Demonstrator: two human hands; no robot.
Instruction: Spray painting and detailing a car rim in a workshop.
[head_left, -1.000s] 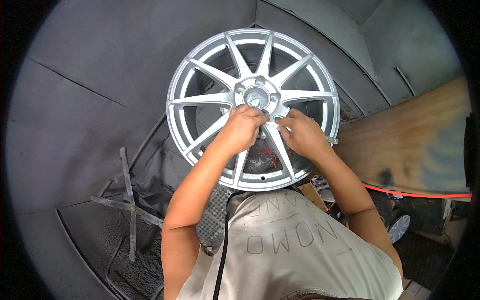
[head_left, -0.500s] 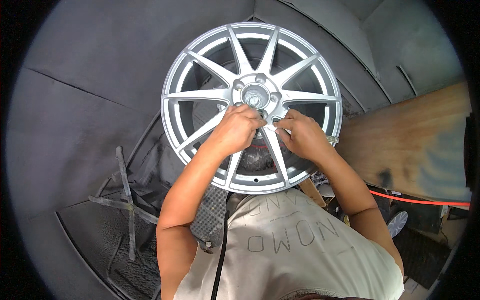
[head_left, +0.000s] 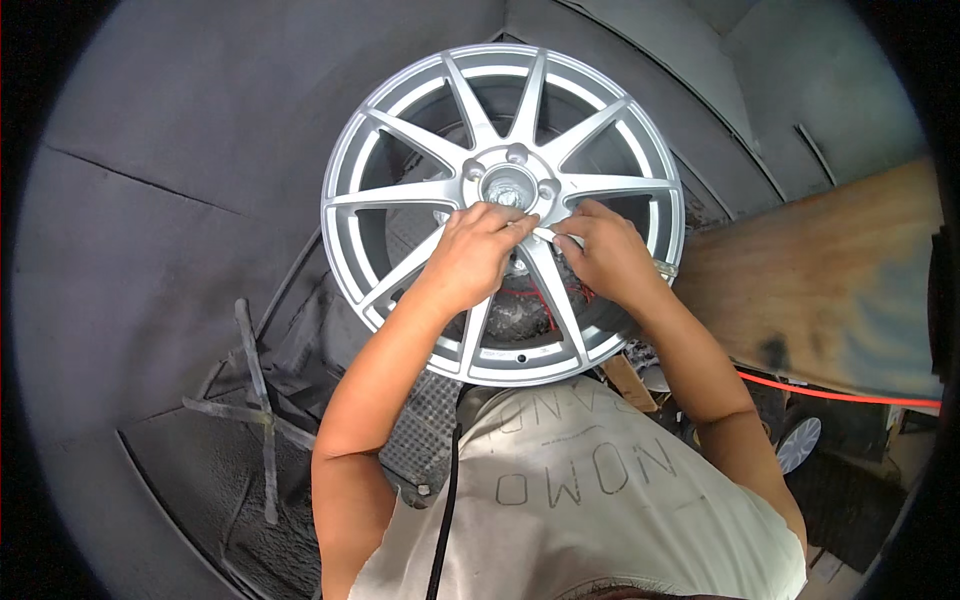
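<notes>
A silver multi-spoke alloy wheel [head_left: 590, 130] lies face up beneath my hands. My left hand [head_left: 474, 250] is curled over the lower side of its hub [head_left: 540, 170], fingertips at a bolt hole. To its right, my right hand [head_left: 610, 255] bends its fingers against the base of a spoke, thumb and index close together beside the left fingertips. Whatever they pinch is hidden or too small to make out. Behind the spokes are a dark lumpy support and some red strands [head_left: 550, 300].
Grey coated walls [head_left: 150, 120] surround the wheel. A crossed metal stand [head_left: 262, 410] is at lower left, wooden board [head_left: 810, 270] with orange edging at right, cardboard [head_left: 630, 385] below the wheel. Another light wheel-like disc [head_left: 800, 443] sits at lower right. My light grey garment fills the bottom.
Both hands have shifted slightly upward in the view, staying on the same part of the wheel. The right fingers have moved a little about the spoke base.
</notes>
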